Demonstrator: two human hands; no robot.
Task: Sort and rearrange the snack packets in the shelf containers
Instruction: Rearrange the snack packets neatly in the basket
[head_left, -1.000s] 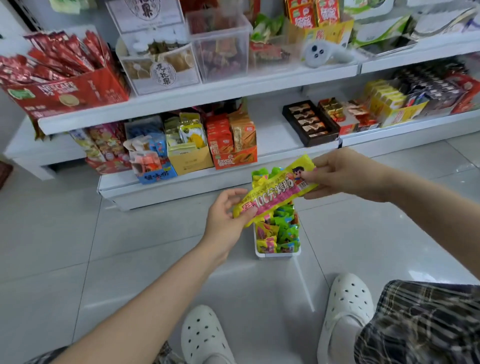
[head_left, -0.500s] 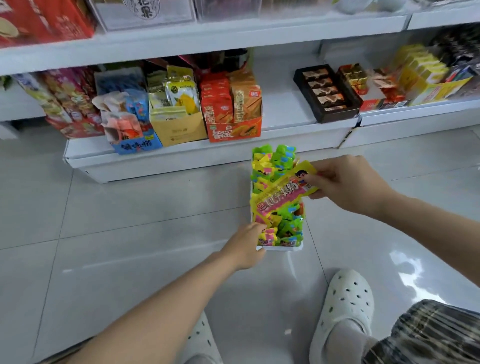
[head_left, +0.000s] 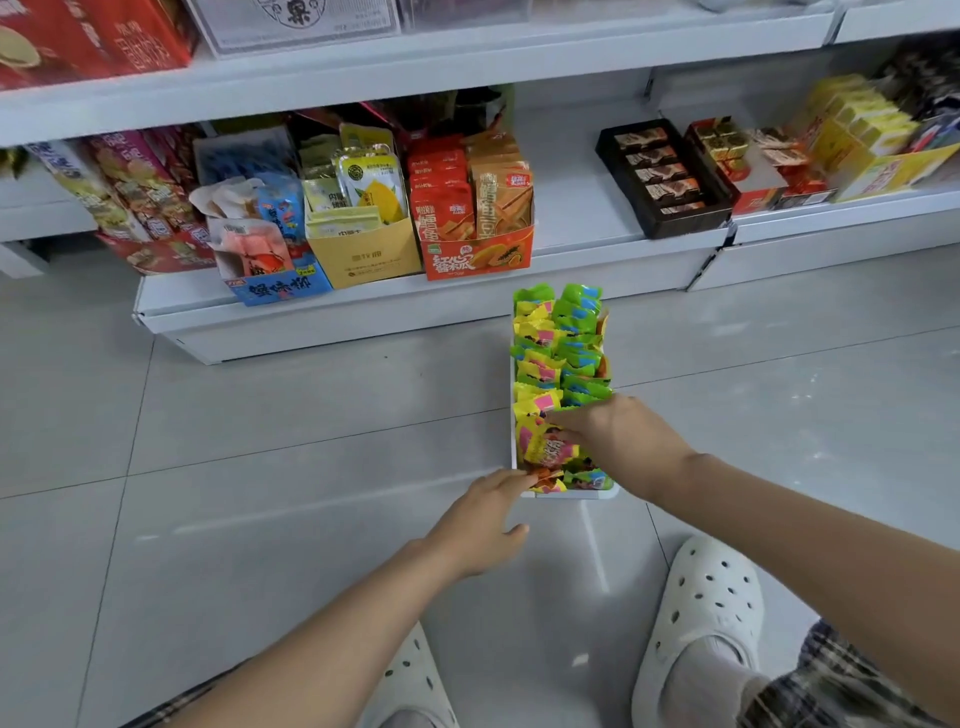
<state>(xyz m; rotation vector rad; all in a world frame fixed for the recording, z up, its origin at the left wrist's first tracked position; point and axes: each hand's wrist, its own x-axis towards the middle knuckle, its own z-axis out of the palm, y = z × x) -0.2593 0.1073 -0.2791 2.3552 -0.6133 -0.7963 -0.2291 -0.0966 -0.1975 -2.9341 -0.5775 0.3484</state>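
1. At the near end of the white tray, my right hand presses the yellow packet down among the others, fingers laid over its right side; whether the thumb pinches beneath I cannot tell.
2. My left hand rests at the tray's near left corner with its fingers extended, touching the rim and the front packets, gripping nothing.
3. The yellow packet looks light, crinkly and slick, a soft film wrapper. I judge it best taken by a crimped end seam, since the glossy middle could slide or buckle.
4. Beyond it in the tray, two rows of packets stand on edge, yellow to the left, green to the right. They are loosely packed and will likely flop over if nudged.
5. The tray itself seems thin, stiff plastic, light enough to skid on the glossy floor tiles, so steadying its corner makes sense.
6. Past the tray's far end sits the bottom shelf, with an orange box just left of the tray's line.
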